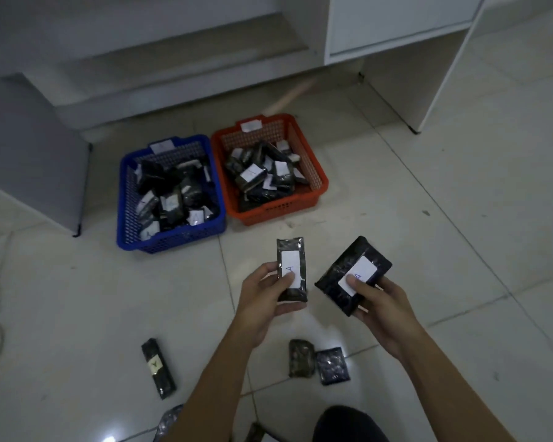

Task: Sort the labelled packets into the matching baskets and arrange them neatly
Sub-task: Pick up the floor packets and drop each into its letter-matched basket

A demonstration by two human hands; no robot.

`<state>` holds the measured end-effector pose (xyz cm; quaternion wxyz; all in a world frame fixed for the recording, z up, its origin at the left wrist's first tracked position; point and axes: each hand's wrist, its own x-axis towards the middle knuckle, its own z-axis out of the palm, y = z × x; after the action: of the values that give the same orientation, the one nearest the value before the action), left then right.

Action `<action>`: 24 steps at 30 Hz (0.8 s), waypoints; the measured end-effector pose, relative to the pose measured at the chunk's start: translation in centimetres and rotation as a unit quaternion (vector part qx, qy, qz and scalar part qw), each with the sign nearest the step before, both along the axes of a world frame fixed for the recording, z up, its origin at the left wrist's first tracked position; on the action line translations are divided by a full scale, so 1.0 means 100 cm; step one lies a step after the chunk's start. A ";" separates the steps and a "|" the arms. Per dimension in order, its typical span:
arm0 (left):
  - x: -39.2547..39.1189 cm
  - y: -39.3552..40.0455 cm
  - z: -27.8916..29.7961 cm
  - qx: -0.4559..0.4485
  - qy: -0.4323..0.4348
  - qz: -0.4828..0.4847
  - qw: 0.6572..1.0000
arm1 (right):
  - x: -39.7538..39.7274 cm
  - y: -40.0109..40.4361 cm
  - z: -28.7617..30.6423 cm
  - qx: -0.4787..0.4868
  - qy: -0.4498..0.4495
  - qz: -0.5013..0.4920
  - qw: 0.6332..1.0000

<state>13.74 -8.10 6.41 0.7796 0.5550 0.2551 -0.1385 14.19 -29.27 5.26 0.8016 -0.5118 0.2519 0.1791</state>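
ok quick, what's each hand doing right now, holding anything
Left hand: grips a narrow dark packet, thumb on its white label marked A.
Right hand: grips a wider dark packet, thumb on its white label marked A.

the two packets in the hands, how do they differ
The packet in the left hand is narrow and stands nearly upright; the packet in the right hand is wider and tilted to the right. The left packet's label runs straight up; the right packet's label slants. Both are dark, plastic-wrapped, with a white label marked A under a thumb.
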 end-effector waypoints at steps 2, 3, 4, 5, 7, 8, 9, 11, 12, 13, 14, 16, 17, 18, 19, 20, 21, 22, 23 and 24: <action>-0.002 0.018 0.003 0.002 -0.010 0.017 1.000 | 0.005 0.018 0.004 -0.010 -0.004 0.015 1.000; -0.003 0.026 0.004 0.004 -0.013 0.026 1.000 | 0.008 0.026 0.003 -0.011 -0.003 0.021 1.000; -0.004 0.034 0.003 0.003 -0.015 0.037 0.999 | 0.010 0.034 0.002 -0.011 0.000 0.027 1.000; -0.005 0.043 0.001 -0.001 -0.017 0.051 0.999 | 0.013 0.043 0.000 -0.012 0.001 0.036 0.999; -0.006 0.063 -0.005 -0.010 -0.023 0.078 0.997 | 0.020 0.065 -0.003 -0.022 0.001 0.061 0.998; -0.005 0.074 -0.008 -0.011 -0.025 0.089 0.996 | 0.024 0.078 -0.005 -0.028 -0.001 0.077 0.997; -0.004 0.085 -0.013 -0.008 -0.024 0.100 0.995 | 0.029 0.091 -0.008 -0.036 -0.004 0.092 0.995; 0.001 0.112 -0.021 0.009 -0.026 0.124 0.992 | 0.042 0.121 -0.012 -0.041 -0.013 0.122 0.992; 0.005 0.127 -0.024 0.026 -0.030 0.134 0.990 | 0.051 0.138 -0.014 -0.045 -0.016 0.135 0.990; 0.010 0.142 -0.025 0.046 -0.032 0.145 0.988 | 0.060 0.155 -0.016 -0.052 -0.023 0.150 0.987; 0.018 0.159 -0.026 0.068 -0.030 0.157 0.985 | 0.071 0.173 -0.017 -0.061 -0.033 0.164 0.984; 0.039 0.194 -0.027 0.121 -0.025 0.178 0.976 | 0.094 0.212 -0.017 -0.085 -0.064 0.191 0.976; 0.050 0.210 -0.025 0.155 -0.023 0.187 0.970 | 0.107 0.232 -0.017 -0.098 -0.080 0.203 0.971; 0.065 0.229 -0.026 0.193 -0.020 0.198 0.961 | 0.121 0.252 -0.016 -0.110 -0.092 0.210 0.967; 0.079 0.244 -0.025 0.225 -0.013 0.206 0.952 | 0.136 0.271 -0.015 -0.124 -0.101 0.212 0.964; 0.095 0.261 -0.028 0.241 0.004 0.210 0.948 | 0.151 0.289 -0.015 -0.139 -0.111 0.212 0.961; 0.109 0.274 -0.028 0.245 0.028 0.208 0.947 | 0.165 0.306 -0.014 -0.161 -0.122 0.215 0.956; 0.123 0.286 -0.033 0.252 0.050 0.204 0.945 | 0.178 0.322 -0.014 -0.188 -0.132 0.222 0.948; 0.135 0.296 -0.035 0.284 0.072 0.184 0.938 | 0.190 0.336 -0.016 -0.218 -0.138 0.233 0.938; 0.144 0.304 -0.040 0.332 0.089 0.161 0.925 | 0.200 0.348 -0.018 -0.245 -0.138 0.243 0.928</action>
<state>28.12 22.29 2.40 0.5368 0.7188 0.4406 0.0330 34.21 5.57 3.47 0.6097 -0.7577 0.0429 0.2288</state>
